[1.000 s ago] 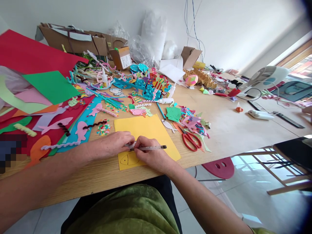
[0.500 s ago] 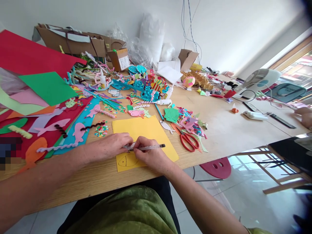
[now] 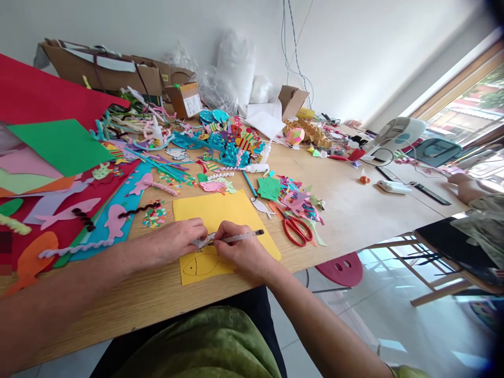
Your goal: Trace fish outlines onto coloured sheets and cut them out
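Note:
A yellow sheet [image 3: 212, 208] lies on the table before me. Closed around a slim pen [image 3: 247, 236] is my right hand [image 3: 238, 251], its tip end low over the middle of the sheet. With bent fingers my left hand [image 3: 179, 237] holds down a small pale cut-out [image 3: 205, 242] on the sheet, right beside the pen tip. My fingers cover much of the cut-out. Below them, a fish outline [image 3: 200, 265] with an eye is drawn on the yellow paper. Red-handled scissors [image 3: 296, 231] rest to the right, near a pale fish cut-out [image 3: 261, 207].
Coloured sheets [image 3: 59, 144] and pink fish shapes [image 3: 116, 220] cover the left side. Green paper pieces [image 3: 269, 187] and colourful scraps [image 3: 301, 197] lie beyond the sheet. Cardboard boxes [image 3: 106, 65] stand at the wall. A person's arm [image 3: 468, 189] rests at the far right.
The view has shifted slightly, so the scene sits further left. My right hand and the pen have moved little; my left hand still holds the cut-out.

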A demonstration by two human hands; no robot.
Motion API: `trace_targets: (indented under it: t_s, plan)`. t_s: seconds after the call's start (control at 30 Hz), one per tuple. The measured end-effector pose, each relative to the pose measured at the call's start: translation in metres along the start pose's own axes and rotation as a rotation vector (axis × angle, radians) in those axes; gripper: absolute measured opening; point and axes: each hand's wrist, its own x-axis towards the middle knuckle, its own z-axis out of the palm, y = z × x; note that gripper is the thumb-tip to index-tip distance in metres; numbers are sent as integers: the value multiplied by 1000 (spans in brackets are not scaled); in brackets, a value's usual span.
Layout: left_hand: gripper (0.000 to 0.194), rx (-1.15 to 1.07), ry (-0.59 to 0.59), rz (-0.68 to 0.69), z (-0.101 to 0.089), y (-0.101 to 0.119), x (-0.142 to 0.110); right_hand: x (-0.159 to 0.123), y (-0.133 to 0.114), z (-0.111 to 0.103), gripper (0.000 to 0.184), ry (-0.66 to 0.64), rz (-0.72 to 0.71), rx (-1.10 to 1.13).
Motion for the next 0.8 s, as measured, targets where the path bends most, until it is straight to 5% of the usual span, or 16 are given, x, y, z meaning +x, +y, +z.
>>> trace_targets:
  t_s: [0.6,0.8]
  plan:
    - [12,-12,29,35,9,-12,2,3,2,-3,8,54,32,-1]
    - [32,44,7,69,9,-13,3,3,1,-4,7,56,35,-16]
